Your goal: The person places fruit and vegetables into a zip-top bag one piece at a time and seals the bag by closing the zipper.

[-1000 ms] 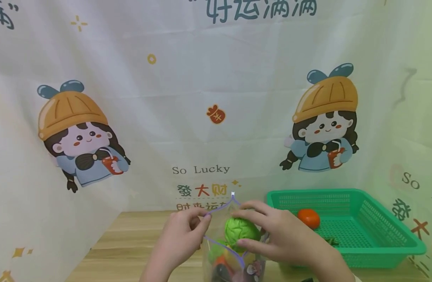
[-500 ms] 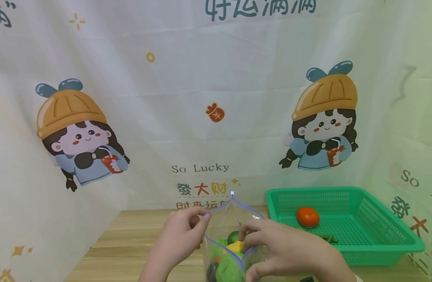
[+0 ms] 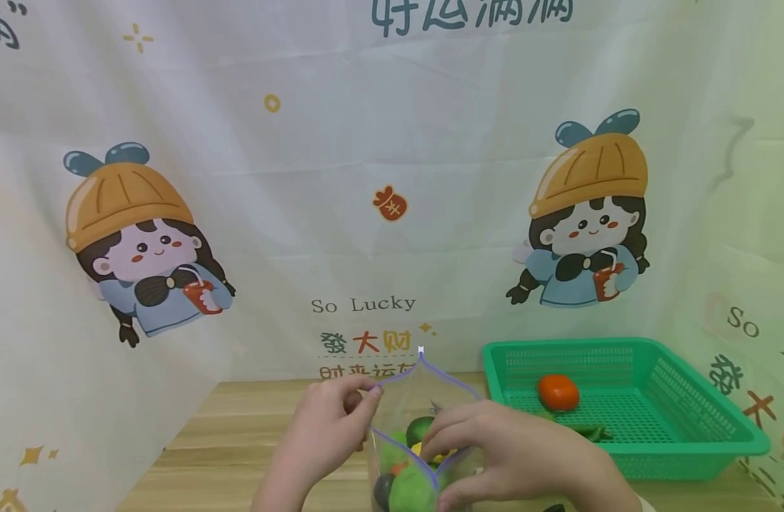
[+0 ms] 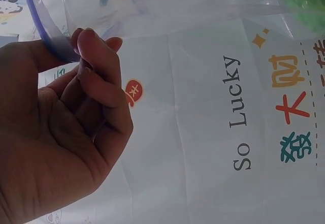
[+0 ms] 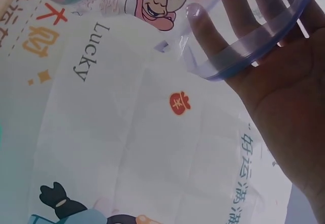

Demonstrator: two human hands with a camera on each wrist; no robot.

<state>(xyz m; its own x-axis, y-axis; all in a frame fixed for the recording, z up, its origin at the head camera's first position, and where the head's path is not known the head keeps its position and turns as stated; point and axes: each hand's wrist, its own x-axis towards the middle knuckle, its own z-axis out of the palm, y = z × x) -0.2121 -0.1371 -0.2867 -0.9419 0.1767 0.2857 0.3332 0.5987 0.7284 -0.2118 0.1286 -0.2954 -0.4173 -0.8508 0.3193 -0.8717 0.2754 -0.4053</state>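
A clear zip bag (image 3: 430,391) with a purple rim stands on the wooden table, holding a green cabbage toy (image 3: 410,492) and other toy foods in yellow, dark green and red. My left hand (image 3: 366,395) pinches the bag's left rim between thumb and fingers; the left wrist view shows that pinch (image 4: 76,43) on the rim (image 4: 35,16). My right hand (image 3: 449,448) lies across the bag's mouth. In the right wrist view its fingers (image 5: 238,16) are straight and reach in behind the plastic, with the rim (image 5: 254,51) across them, holding nothing.
A green plastic basket (image 3: 706,419) stands to the right of the bag, with an orange tomato toy (image 3: 558,392) and a green chili toy (image 3: 590,432) inside. A printed cartoon curtain (image 3: 366,178) hangs close behind and on both sides of the table.
The cabbage toy, held by my right hand at the bag's mouth a second ago, now lies down inside the bag. The right hand has let it go and sunk lower.
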